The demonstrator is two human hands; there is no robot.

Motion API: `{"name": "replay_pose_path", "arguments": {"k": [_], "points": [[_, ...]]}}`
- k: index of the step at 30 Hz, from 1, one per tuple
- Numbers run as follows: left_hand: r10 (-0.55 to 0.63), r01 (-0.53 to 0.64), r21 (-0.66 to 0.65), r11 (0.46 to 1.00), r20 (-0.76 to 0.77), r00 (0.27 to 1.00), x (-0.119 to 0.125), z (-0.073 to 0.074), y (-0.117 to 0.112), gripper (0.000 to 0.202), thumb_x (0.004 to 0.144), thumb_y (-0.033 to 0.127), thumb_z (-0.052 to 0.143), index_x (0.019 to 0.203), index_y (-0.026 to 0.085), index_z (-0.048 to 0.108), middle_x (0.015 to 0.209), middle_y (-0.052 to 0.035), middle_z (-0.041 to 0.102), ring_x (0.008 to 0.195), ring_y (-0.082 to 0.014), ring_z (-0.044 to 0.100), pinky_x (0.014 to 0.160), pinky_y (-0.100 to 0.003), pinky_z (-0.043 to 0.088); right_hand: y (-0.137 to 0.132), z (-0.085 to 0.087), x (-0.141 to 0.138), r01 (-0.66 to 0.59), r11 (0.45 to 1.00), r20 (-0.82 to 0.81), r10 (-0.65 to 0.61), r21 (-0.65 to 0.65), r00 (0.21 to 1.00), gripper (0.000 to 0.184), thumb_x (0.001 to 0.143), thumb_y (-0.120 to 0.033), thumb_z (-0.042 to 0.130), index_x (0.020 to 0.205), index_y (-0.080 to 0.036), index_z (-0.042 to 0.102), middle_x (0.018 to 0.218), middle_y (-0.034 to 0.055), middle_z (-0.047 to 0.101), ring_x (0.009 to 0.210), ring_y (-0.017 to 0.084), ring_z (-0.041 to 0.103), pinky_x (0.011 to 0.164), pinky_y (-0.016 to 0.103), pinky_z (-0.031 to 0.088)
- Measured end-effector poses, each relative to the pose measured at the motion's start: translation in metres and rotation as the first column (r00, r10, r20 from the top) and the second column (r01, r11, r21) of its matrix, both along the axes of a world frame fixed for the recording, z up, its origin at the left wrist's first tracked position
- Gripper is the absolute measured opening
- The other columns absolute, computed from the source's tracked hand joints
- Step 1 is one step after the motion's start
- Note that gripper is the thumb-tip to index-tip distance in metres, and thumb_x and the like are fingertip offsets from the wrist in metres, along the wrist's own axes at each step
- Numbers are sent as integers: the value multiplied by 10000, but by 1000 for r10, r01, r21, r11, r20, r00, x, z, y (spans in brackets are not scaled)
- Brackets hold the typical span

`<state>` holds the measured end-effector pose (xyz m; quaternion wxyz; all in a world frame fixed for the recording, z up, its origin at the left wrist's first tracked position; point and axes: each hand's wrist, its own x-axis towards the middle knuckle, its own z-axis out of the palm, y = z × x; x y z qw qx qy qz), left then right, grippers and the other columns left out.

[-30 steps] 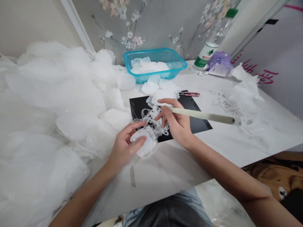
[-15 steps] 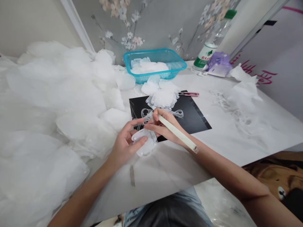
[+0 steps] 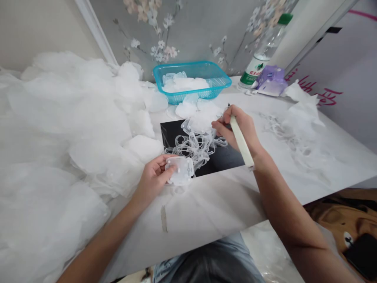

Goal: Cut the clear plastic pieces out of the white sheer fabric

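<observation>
Translucent plastic piece [image 3: 184,173] pinched between thumb and fingers of the left hand [image 3: 153,175] at the black mat's [image 3: 226,159] near edge, with curly pale strips [image 3: 197,148] just beyond, a pale-handled tool [image 3: 242,145] gripped in the curled right hand [image 3: 244,125], and a blue basket [image 3: 196,94] behind.

Green-capped bottle [image 3: 255,70] beside a purple packet [image 3: 271,79], near a flowered grey wall [image 3: 194,33]

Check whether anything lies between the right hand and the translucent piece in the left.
Yes: a tangle of translucent strips lies on the black mat between the right hand and the translucent piece in the left hand. Nothing visible seems to stand above it.
</observation>
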<state>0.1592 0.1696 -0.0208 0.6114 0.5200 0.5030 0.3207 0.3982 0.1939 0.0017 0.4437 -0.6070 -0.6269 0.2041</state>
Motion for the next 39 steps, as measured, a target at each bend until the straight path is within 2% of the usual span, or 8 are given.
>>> {"name": "replay_pose_path", "arguments": {"k": [5, 8, 13, 20, 24, 27, 33, 39], "points": [[17, -12, -66, 998, 76, 997, -2, -5, 2, 325, 720, 331, 666, 999, 166, 692, 720, -29, 662, 642, -152, 583, 544, -221, 442, 0, 1, -1, 137, 990, 179, -140, 28, 974, 383, 898, -479, 440, 622, -222, 374, 470, -24, 423, 469, 142, 477, 536, 284, 370], [38, -26, -91, 995, 134, 990, -4, -8, 3, 322, 741, 327, 650, 1024, 182, 702, 738, -31, 675, 683, -163, 597, 582, -232, 459, -5, 0, -13, 220, 967, 18, -225, 130, 974, 439, 915, -491, 386, 568, -234, 303, 456, -25, 319, 437, 140, 381, 506, 301, 323], [48, -45, -27, 999, 163, 985, -5, -12, 4, 311, 778, 334, 629, 1047, 194, 697, 798, -34, 694, 660, -148, 587, 579, -233, 464, -13, -1, -32, -122, 993, -396, 109, -8, 912, 428, 938, -505, 275, 604, -236, 280, 381, -64, 281, 361, 110, 278, 433, 275, 293], [144, -156, 61, 986, 166, 975, -4, -7, 3, 288, 694, 329, 744, 923, 171, 671, 635, 18, 658, 525, -94, 536, 535, -207, 453, -17, -5, -42, -499, 856, -102, 489, -135, 866, 377, 708, -356, 691, 745, -210, 346, 686, -47, 539, 515, 58, 382, 494, 203, 324], [164, -169, 22, 985, 146, 976, -3, -6, 4, 375, 652, 355, 773, 950, 186, 621, 669, 20, 664, 571, -114, 582, 564, -223, 472, -15, -3, -40, -534, 835, -255, 492, -133, 832, 368, 746, -316, 644, 683, -208, 297, 674, -43, 499, 547, 64, 451, 495, 196, 363], [60, -49, 188, 981, -53, 997, -2, -10, 3, 450, 698, 408, 723, 1083, 220, 584, 925, -34, 690, 819, -183, 636, 690, -279, 497, -8, -5, -35, -358, 931, -465, 289, -67, 837, 398, 753, -394, 638, 702, -219, 284, 667, -46, 512, 533, 81, 549, 504, 215, 428], [-95, 522, 527, 671, -637, 765, -3, -19, 0, 235, 851, 316, 541, 1034, 206, 637, 1015, -78, 662, 935, -232, 614, 807, -344, 470, 14, -25, -15, 88, 991, -343, -116, -96, 932, 401, 710, -430, 684, 687, -209, 349, 654, -16, 567, 570, 130, 634, 503, 223, 436], [-94, 669, 666, 329, -682, 725, 0, -10, -6, 172, 894, 161, 432, 873, 177, 602, 792, -47, 645, 724, -157, 619, 646, -252, 484, 10, -20, -8, 276, 955, -19, -276, 108, 961, 433, 807, -488, 567, 604, -211, 303, 464, -55, 409, 480, 118, 546, 518, 233, 355]]}}
